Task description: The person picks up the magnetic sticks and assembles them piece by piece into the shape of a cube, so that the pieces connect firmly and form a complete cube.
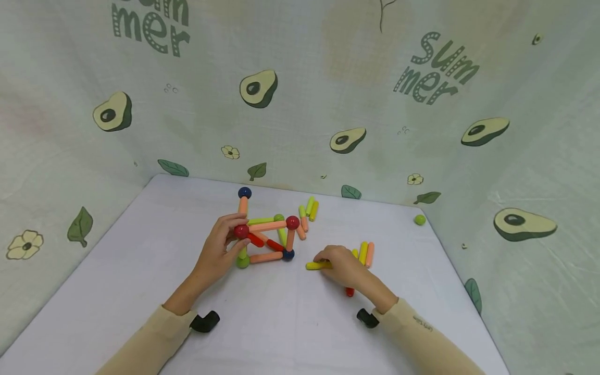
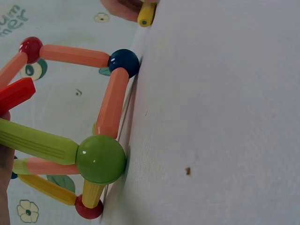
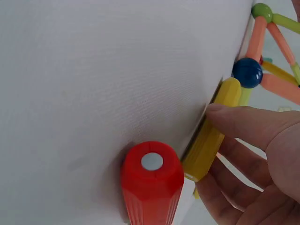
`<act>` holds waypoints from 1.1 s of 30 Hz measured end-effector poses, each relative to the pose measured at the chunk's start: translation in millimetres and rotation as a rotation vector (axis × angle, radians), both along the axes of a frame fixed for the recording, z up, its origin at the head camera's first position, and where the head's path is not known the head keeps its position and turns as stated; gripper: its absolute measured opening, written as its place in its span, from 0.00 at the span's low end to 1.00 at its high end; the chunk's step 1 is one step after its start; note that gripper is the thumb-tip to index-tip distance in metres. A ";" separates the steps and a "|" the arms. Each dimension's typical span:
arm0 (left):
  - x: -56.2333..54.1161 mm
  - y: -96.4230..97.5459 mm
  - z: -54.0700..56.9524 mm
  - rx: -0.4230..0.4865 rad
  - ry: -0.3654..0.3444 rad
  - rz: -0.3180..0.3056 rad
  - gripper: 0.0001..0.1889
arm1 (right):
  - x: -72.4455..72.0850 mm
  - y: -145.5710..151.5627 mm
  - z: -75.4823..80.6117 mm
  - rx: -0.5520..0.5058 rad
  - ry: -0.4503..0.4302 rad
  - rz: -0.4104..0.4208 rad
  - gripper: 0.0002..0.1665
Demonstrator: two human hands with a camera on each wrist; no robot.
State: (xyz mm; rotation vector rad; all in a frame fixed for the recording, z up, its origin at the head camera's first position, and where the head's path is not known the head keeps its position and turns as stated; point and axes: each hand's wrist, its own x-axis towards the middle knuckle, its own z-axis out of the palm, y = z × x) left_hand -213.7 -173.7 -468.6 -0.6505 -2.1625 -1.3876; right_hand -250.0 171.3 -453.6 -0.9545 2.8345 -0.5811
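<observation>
Showing the stick-and-ball frame (image 1: 267, 226) most fully in the head view, left of centre. Showing the pale end disc (image 3: 152, 161) of a red stick (image 3: 152, 190) only in the right wrist view, bottom. With left hand (image 1: 220, 242) fingers curled, gripping the frame's red ball (image 1: 241, 232); with right hand (image 1: 343, 264) fingers narrow, pinching a yellow stick (image 3: 205, 149).

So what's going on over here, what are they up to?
A person's left hand holds a frame of coloured rods and glossy balls by a glossy red ball. Their right hand pinches a faceted yellow rod, which sits apart from the frame. A faceted red rod lies close to the right hand. More loose coloured rods lie to the frame's right, and a small green ball sits by the far right corner of the white table.
</observation>
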 end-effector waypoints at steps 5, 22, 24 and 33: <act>0.1 -0.5 -0.2 0.010 0.005 -0.005 0.31 | 2.2 -8.4 1.4 -0.018 0.004 0.038 0.14; -3.4 -2.0 -3.8 0.043 0.009 -0.044 0.32 | 11.8 -90.9 14.7 -0.278 0.108 0.092 0.14; -3.0 -1.9 -3.2 0.042 0.016 -0.048 0.31 | 12.8 -94.2 14.6 -0.298 0.112 0.083 0.14; -0.8 -1.8 -0.8 0.022 0.002 -0.033 0.30 | 14.6 -95.8 16.2 -0.329 0.104 0.076 0.15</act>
